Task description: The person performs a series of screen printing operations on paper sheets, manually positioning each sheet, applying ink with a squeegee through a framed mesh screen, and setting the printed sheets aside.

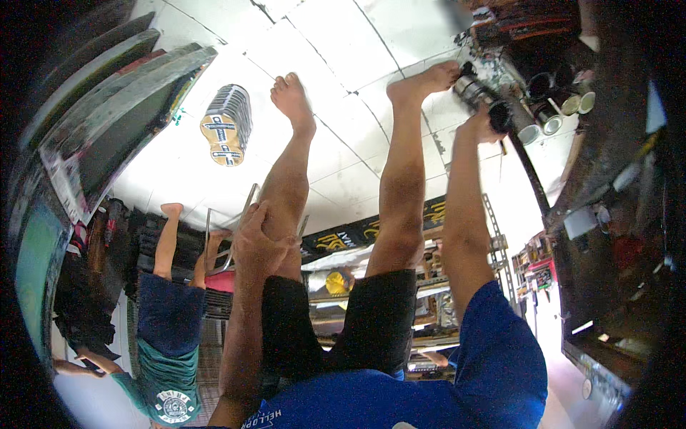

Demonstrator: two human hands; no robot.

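Observation:
My right hand (pixel 485 131) reaches forward beside my right foot, its fingers closed around the near end of a black and silver cylindrical thing (pixel 480 94); its exact kind does not show. The far end of that thing lies close to my toes. My left hand (pixel 259 239) rests at my left knee and shin, fingers bent but apart, with nothing visible in it. Part of that hand blends with the leg behind it. Several metal cans (pixel 549 119) stand to the right of the cylindrical thing.
Pale floor tiles (pixel 336 64) lie around my bare feet. A ribbed bundle with a tan, double-rounded end (pixel 227 125) is at the left, near leaning panels (pixel 121 93). Another person in a green shirt (pixel 168 368) is at the lower left. Dark furniture (pixel 607 264) borders the right.

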